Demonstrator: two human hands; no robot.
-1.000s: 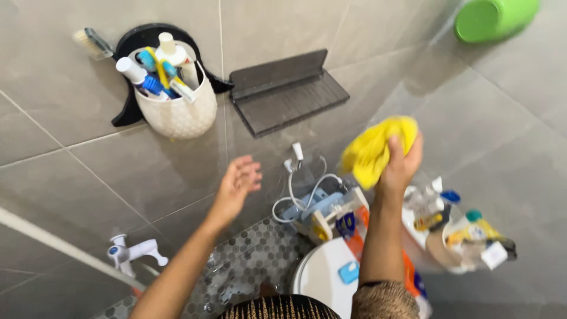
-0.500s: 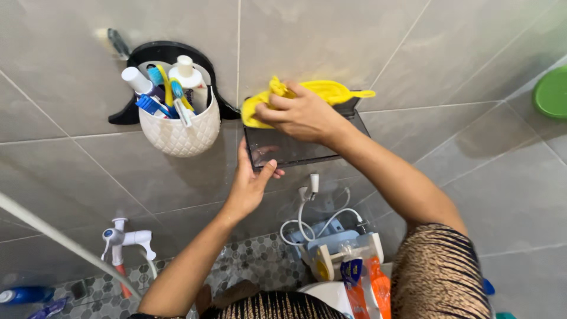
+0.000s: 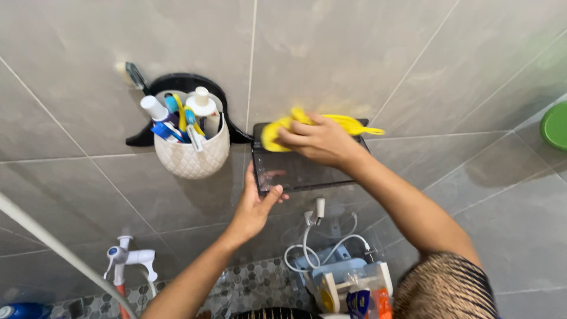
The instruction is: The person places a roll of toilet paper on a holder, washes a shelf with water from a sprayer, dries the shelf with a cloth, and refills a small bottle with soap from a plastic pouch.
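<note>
Bare grey wall tile (image 3: 366,53) lies open above and to the right of the dark wall shelf (image 3: 307,171), while the white toothbrush holder (image 3: 192,155) crowds its left end just beside it and the white hose and sprayer (image 3: 313,227) hang close beneath it.

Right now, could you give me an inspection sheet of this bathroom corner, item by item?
Surface: grey tiled wall, streaked.
Job's things: dark shelf on the wall; yellow cloth pressed on its top.
Clutter: white holder with toothbrushes and tubes; bottles and packets below.
Hands: right hand grips the cloth; left hand steadies the shelf's lower left corner.
Cables: white hose looped under the shelf.
Surroundings: white tap, green object at right edge.
</note>
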